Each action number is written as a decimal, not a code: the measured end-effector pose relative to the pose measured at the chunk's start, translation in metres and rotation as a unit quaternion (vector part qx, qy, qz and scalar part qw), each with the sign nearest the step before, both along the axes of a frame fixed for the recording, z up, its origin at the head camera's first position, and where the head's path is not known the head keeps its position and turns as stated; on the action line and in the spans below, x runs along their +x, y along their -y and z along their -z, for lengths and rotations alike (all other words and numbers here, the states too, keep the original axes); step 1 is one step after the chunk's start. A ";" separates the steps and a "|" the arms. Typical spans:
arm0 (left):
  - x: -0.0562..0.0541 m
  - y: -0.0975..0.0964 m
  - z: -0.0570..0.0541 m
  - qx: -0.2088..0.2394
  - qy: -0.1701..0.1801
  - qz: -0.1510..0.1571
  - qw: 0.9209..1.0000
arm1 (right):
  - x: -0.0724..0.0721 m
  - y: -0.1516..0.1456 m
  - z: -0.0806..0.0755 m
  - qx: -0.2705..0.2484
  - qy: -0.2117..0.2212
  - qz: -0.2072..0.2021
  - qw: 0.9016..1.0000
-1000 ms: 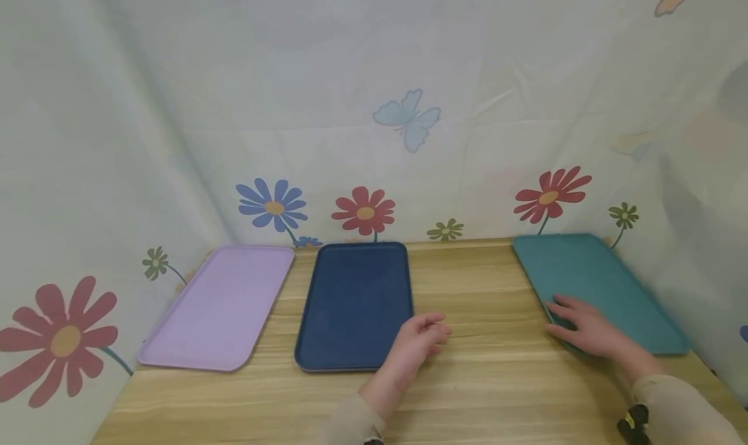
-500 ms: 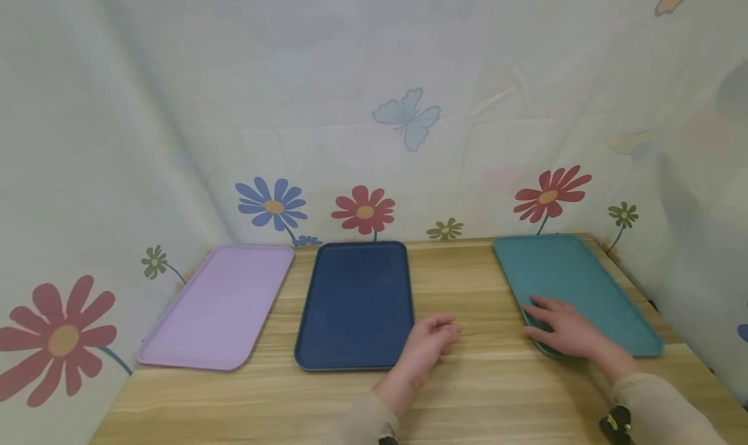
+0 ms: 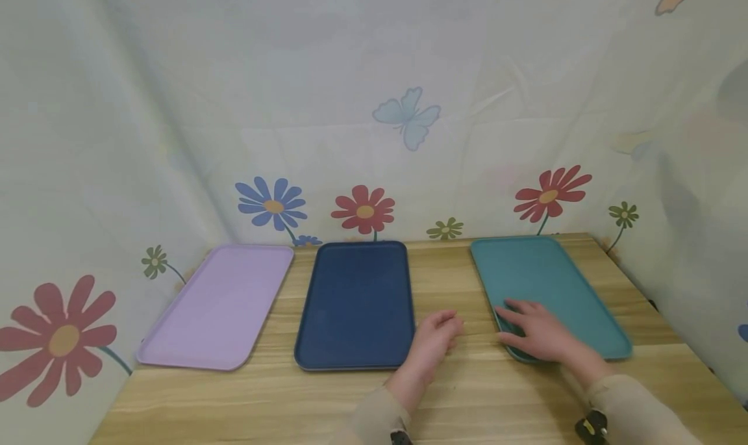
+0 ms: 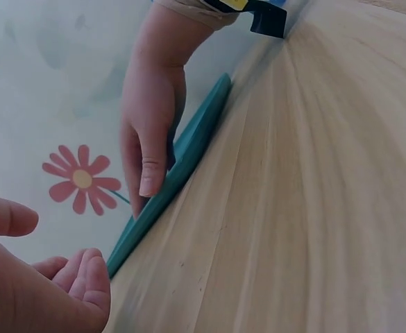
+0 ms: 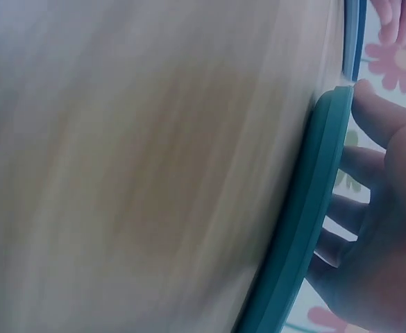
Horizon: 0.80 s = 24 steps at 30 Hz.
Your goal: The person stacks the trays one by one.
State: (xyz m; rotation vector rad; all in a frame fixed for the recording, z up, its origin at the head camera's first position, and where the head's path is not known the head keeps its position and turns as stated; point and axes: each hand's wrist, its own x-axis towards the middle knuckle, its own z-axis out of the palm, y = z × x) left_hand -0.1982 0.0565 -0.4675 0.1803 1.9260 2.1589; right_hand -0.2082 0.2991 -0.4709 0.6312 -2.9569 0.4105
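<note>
A teal tray [image 3: 543,269] lies flat on the table's right side, its long sides slanting away from me. My right hand [image 3: 537,331] rests on its near left part, fingers spread, fingertips by the left rim. In the right wrist view the fingers [image 5: 359,163] reach down onto the tray without curling round its edge. My left hand [image 3: 434,341] hovers at the near right corner of a navy tray [image 3: 356,302], loosely bent and holding nothing. The left wrist view shows that hand [image 4: 64,291] apart from the teal tray.
A lilac tray [image 3: 222,305] lies at the left of the wooden table [image 3: 280,399]. Behind the trays hangs a pale cloth [image 3: 327,139] printed with flowers and a butterfly; it also closes off both sides. Bare wood shows between the navy and teal trays.
The teal tray has slid left across the table together with my right hand, nearing the navy tray. My left hand has shifted slightly right. The navy and lilac trays have stayed put.
</note>
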 end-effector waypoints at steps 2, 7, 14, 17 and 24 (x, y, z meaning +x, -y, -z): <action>-0.001 -0.001 0.000 -0.002 0.004 -0.009 1.000 | -0.001 0.004 0.001 0.002 -0.002 0.002 1.000; -0.004 -0.004 -0.001 -0.009 0.010 -0.029 0.999 | -0.003 0.015 0.000 0.001 0.000 0.000 1.000; -0.008 -0.006 -0.003 -0.006 0.020 -0.038 0.999 | -0.002 0.030 -0.001 0.006 -0.002 -0.006 1.000; -0.009 -0.007 -0.004 -0.002 0.025 -0.042 0.999 | -0.001 0.034 -0.001 0.004 0.004 -0.009 1.000; -0.010 -0.008 -0.007 0.007 0.023 -0.054 0.998 | 0.000 0.036 -0.001 -0.020 0.025 -0.013 0.999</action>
